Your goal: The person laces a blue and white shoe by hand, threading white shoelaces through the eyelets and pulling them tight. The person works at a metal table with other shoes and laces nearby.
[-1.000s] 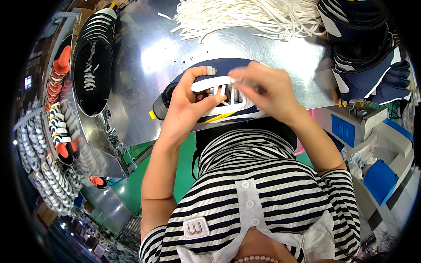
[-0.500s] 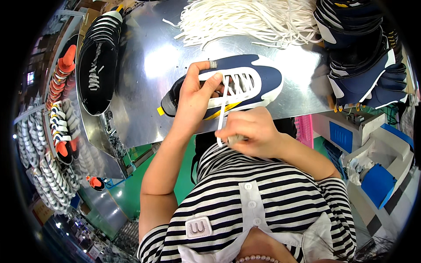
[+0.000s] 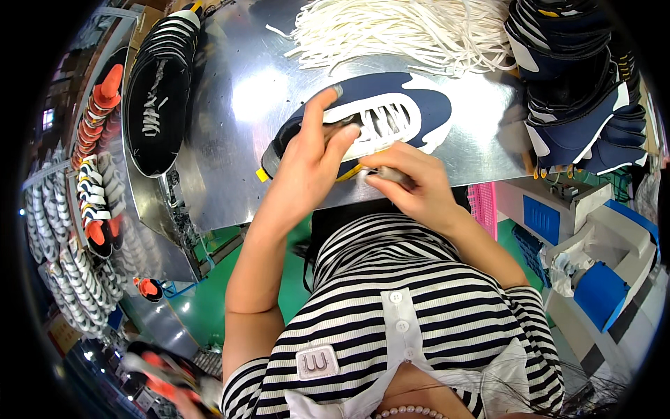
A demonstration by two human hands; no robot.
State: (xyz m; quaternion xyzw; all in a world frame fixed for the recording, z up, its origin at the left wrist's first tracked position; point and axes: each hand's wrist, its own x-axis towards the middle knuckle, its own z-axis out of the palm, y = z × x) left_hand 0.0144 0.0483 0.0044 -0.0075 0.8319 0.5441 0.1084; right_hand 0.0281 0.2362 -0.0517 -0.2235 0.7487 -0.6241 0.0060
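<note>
A navy and white shoe upper (image 3: 436,105) with a yellow tab lies on its side, toe to the right, on the metal table. White lacing crosses its throat. My left hand (image 3: 310,157) grips the heel half, thumb at the throat opening and a wrapped index finger over the far side. Close to the near edge of the lacing, my right hand (image 3: 415,178) is closed in a pinch. A pale bit of the shoelace (image 3: 371,170) shows at its fingertips; the rest of it is hidden by the fingers.
Loose white laces (image 3: 398,35) are heaped at the far side of the table (image 3: 230,167). Navy uppers (image 3: 579,133) are stacked at the right, a black upper (image 3: 157,105) at the left. Machine parts (image 3: 593,279) stand lower right. A blurred hand (image 3: 185,403) with orange-black footwear shows lower left.
My right hand has moved up and in from the near side, where it held the lace stretched, to the shoe's near edge. The shoe has tilted slightly. Blurred footwear has appeared lower left.
</note>
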